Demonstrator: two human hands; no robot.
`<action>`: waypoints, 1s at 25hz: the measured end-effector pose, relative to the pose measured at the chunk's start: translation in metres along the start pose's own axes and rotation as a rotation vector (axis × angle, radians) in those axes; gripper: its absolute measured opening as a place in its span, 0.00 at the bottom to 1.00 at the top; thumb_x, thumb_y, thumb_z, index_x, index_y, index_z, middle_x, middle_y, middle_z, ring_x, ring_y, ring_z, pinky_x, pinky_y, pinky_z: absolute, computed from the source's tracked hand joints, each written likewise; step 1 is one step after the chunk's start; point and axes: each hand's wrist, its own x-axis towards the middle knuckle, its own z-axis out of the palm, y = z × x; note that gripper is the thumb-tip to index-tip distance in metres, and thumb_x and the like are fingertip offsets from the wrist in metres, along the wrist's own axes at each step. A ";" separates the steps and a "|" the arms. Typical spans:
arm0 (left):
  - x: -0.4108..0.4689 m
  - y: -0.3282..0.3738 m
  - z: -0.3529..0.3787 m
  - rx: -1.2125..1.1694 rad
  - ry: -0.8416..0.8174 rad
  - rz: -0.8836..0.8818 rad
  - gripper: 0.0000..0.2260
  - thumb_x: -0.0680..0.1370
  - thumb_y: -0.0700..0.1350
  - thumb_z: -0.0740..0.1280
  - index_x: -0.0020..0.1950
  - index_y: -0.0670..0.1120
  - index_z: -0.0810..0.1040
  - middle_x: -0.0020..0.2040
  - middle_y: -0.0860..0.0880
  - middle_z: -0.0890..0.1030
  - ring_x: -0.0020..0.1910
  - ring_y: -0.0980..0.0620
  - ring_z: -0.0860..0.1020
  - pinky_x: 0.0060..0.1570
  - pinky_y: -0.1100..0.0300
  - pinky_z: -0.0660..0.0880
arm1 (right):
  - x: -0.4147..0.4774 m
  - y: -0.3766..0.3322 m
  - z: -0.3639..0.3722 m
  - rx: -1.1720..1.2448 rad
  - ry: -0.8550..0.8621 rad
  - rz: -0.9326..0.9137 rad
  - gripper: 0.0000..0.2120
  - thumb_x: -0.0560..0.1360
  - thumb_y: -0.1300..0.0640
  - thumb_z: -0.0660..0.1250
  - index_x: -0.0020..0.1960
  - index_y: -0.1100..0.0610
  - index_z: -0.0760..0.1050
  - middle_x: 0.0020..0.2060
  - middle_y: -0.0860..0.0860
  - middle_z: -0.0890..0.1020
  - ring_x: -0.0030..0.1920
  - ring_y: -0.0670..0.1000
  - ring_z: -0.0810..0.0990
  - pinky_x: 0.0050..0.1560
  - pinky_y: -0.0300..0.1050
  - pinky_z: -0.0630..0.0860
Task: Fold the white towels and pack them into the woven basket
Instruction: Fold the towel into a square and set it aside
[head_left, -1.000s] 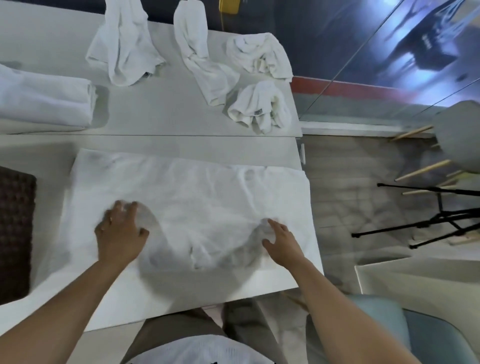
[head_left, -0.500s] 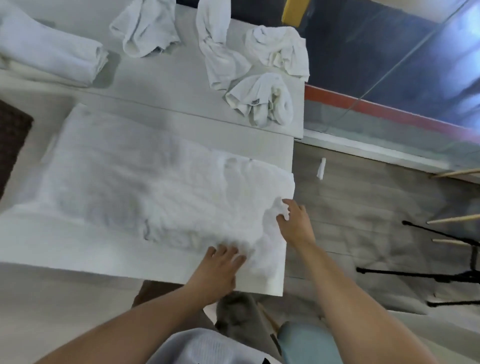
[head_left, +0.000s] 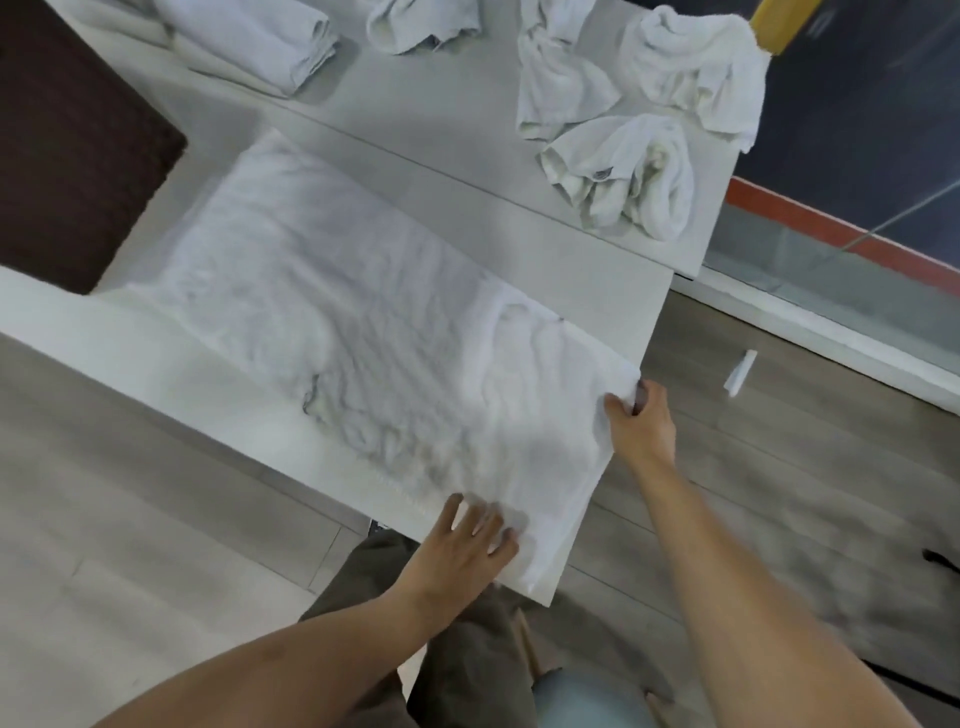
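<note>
White towel (head_left: 363, 322) corner now pinched in right hand (head_left: 641, 423); left hand (head_left: 462, 545) flat.

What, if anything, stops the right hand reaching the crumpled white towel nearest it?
Probably yes: only grey tabletop lies between the right hand and the crumpled white towel, but it must first release the spread white towel.

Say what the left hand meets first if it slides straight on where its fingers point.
The left hand rests on the spread towel; ahead lies more towel, then probably the right hand.
</note>
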 end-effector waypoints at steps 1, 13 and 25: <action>-0.001 0.001 0.003 0.017 0.004 0.006 0.28 0.62 0.44 0.79 0.61 0.48 0.76 0.59 0.43 0.77 0.54 0.41 0.79 0.56 0.44 0.78 | 0.000 0.003 0.002 0.030 0.016 0.021 0.27 0.79 0.48 0.69 0.73 0.52 0.65 0.60 0.52 0.79 0.59 0.56 0.79 0.52 0.47 0.73; -0.029 -0.022 -0.044 -0.638 0.042 -0.233 0.06 0.77 0.42 0.63 0.53 0.48 0.68 0.46 0.52 0.76 0.42 0.51 0.75 0.39 0.61 0.69 | -0.011 -0.002 -0.022 0.366 0.051 0.118 0.10 0.77 0.56 0.73 0.55 0.59 0.79 0.49 0.56 0.85 0.47 0.54 0.84 0.50 0.51 0.82; -0.095 -0.136 -0.146 -1.332 0.484 -0.684 0.16 0.85 0.52 0.56 0.42 0.49 0.75 0.37 0.54 0.80 0.36 0.58 0.77 0.43 0.51 0.75 | -0.051 -0.234 0.041 0.556 -0.103 -0.246 0.13 0.78 0.60 0.70 0.62 0.55 0.77 0.40 0.49 0.82 0.30 0.43 0.82 0.47 0.46 0.80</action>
